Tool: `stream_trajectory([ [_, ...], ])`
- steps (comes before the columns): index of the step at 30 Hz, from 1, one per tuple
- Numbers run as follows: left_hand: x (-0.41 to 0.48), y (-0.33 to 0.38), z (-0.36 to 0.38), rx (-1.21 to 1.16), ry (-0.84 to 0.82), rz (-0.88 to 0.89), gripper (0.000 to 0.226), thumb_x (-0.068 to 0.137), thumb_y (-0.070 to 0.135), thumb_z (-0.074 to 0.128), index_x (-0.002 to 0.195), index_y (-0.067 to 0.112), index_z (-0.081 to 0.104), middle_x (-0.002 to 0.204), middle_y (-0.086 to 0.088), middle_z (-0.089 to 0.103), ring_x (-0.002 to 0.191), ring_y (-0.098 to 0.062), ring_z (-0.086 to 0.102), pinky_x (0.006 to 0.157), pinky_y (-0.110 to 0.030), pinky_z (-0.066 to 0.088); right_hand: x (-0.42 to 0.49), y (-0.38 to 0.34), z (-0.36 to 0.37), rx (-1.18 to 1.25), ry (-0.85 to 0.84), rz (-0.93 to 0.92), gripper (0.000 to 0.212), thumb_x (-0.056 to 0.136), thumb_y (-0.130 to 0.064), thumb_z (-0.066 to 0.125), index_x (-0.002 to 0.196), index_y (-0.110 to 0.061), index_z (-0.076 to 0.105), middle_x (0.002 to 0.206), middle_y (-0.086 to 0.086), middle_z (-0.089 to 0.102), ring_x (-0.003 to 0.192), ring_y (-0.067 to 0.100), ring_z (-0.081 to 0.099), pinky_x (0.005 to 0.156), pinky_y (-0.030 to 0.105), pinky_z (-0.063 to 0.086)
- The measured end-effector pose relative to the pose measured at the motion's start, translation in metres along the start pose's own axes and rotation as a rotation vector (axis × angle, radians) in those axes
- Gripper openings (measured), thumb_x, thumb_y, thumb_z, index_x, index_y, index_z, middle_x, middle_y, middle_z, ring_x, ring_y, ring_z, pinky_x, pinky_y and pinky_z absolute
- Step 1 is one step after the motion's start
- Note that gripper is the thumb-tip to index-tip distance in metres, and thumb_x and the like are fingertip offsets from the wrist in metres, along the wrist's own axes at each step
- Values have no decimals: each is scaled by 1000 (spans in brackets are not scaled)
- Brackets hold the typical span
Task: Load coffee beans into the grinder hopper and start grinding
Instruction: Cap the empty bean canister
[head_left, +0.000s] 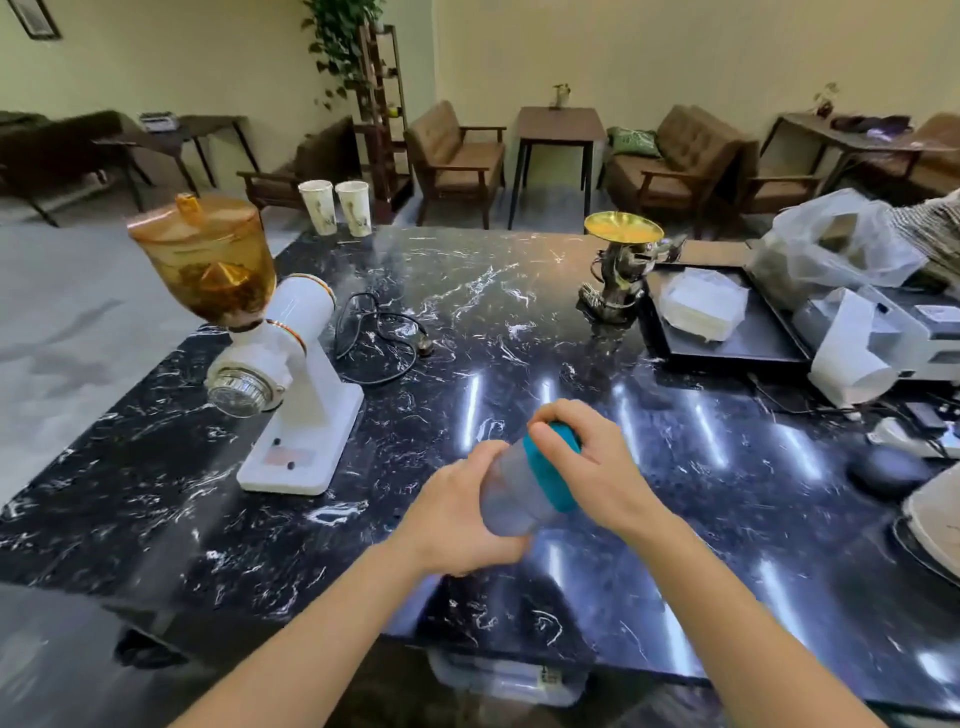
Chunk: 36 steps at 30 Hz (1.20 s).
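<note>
A white coffee grinder (306, 415) stands on the left of the black marble counter (519, 322). Its amber hopper (208, 260) is closed by an amber lid (189, 215), and dark beans show at the bottom. Over the counter's near middle I hold a translucent jar (511, 493) tilted to the right. My left hand (457, 514) wraps the jar's body. My right hand (587, 467) grips its teal lid (553, 467). The jar's contents are blurred.
The grinder's black power cord (374, 338) lies coiled right of it. Two paper cups (337, 207) stand at the far edge. A brass-dish ornament (621, 270), a black tray (727, 332), plastic bags (841, 244) and a receipt printer (883, 332) fill the right side.
</note>
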<state>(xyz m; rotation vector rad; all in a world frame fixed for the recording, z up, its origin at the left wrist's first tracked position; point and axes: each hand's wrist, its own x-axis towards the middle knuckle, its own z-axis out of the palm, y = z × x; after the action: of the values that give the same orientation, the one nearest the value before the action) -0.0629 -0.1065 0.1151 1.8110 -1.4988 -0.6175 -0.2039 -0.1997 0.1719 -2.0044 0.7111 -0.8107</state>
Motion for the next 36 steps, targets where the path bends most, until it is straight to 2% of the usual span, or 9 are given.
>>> stream_trajectory([
  [5, 11, -7, -51, -461, -428, 2, 80, 59, 23, 78, 132, 9, 49, 130, -19, 59, 120, -32, 57, 101, -48, 46, 24, -28, -6, 5, -240, -208, 11, 78, -13, 56, 83, -16, 66, 84, -5, 64, 80, 7, 58, 73, 16, 43],
  [8, 17, -8, -61, -299, -212, -18, 72, 56, 34, 77, 121, 20, 51, 114, -9, 66, 101, -21, 64, 92, -45, 53, 55, -36, 12, -41, -240, -105, 9, 77, -17, 57, 78, -17, 66, 80, -6, 65, 76, 6, 57, 70, 17, 43],
  [12, 23, -22, -66, 167, 116, -2, 69, 54, 40, 74, 114, 29, 43, 94, 5, 64, 84, -21, 60, 72, -39, 53, 87, -29, 60, -234, -41, 158, 10, 80, -18, 58, 71, -19, 62, 75, 4, 61, 76, 21, 52, 67, 29, 39],
  [17, 28, -44, -112, 77, -140, -34, 76, 52, 41, 77, 121, 31, 46, 100, 2, 66, 92, -20, 62, 78, -39, 55, 89, -37, 79, -227, -78, 74, 14, 78, -21, 59, 66, -25, 61, 72, -2, 64, 67, 10, 52, 58, 21, 40],
  [22, 39, -48, -136, -44, -362, 20, 74, 48, 41, 77, 115, 22, 53, 108, -3, 65, 98, -22, 63, 86, -46, 54, 85, -47, 81, -196, -178, -47, 20, 72, -21, 53, 75, -12, 70, 76, -1, 66, 75, 12, 59, 69, 22, 45],
  [26, 46, -58, -113, -6, -348, 38, 72, 54, 36, 77, 118, 26, 47, 104, -1, 65, 92, -23, 62, 81, -44, 55, 89, -32, 89, -135, -64, 175, 17, 68, -23, 52, 65, -14, 65, 65, -5, 60, 67, 16, 53, 64, 30, 41],
  [30, 52, -59, -77, 203, -126, 139, 71, 54, 40, 75, 116, 31, 42, 95, 5, 59, 86, -21, 56, 68, -41, 52, 91, -12, 91, -232, 32, 517, 11, 76, -27, 51, 67, -22, 55, 75, 2, 60, 72, 22, 52, 58, 30, 38],
  [33, 65, -64, -59, 309, -39, 213, 88, 57, 46, 74, 135, 29, 37, 106, 4, 58, 98, -19, 54, 77, -36, 50, 81, 2, 68, 195, 93, 585, 19, 75, -45, 60, 79, -27, 58, 73, -6, 60, 69, 14, 56, 58, 27, 41],
  [36, 80, -53, -36, -15, 29, 86, 81, 54, 49, 76, 126, 33, 42, 104, 10, 62, 97, -13, 59, 81, -32, 51, 61, 33, 36, 483, 87, 435, 46, 71, -36, 65, 115, -28, 54, 95, -5, 65, 83, 11, 62, 71, 30, 48],
])
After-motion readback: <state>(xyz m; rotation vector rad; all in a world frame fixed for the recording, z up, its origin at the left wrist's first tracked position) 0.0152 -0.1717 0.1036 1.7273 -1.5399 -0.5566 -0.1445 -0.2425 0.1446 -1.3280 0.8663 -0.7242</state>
